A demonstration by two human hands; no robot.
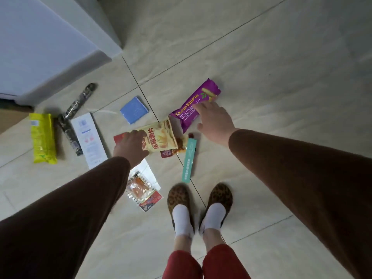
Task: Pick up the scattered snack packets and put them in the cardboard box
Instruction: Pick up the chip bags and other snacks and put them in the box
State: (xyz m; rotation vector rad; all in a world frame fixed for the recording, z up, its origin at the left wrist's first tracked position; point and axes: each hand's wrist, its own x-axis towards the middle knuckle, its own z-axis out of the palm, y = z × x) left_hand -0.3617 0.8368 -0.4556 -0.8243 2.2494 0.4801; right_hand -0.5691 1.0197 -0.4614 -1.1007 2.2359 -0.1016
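Left hand is clamped on the near end of the chip bag, fingers curled over its top edge, thumb side hidden so can't say exactly how it pinches. The bag looks tilted up off the floor a bit, sitting over a red packet and a dark red one that peek out from under it. Right hand is spread open, fingers apart, fingertips landing on the middle of the purple packet, which lies flat just past the chip bag; not gripping it, can't tell if it's pressing or only touching. Below that hand's thumb there's a teal stick pack, and just under the left wrist a clear jerky pack. Off to the left of the left fingers: white sachet, black stick, yellow packet, plus a blue square pack further out between the hands. A sliver of cardboard box shows at the far left edge, under a white cabinet. Slippers near the bottom.
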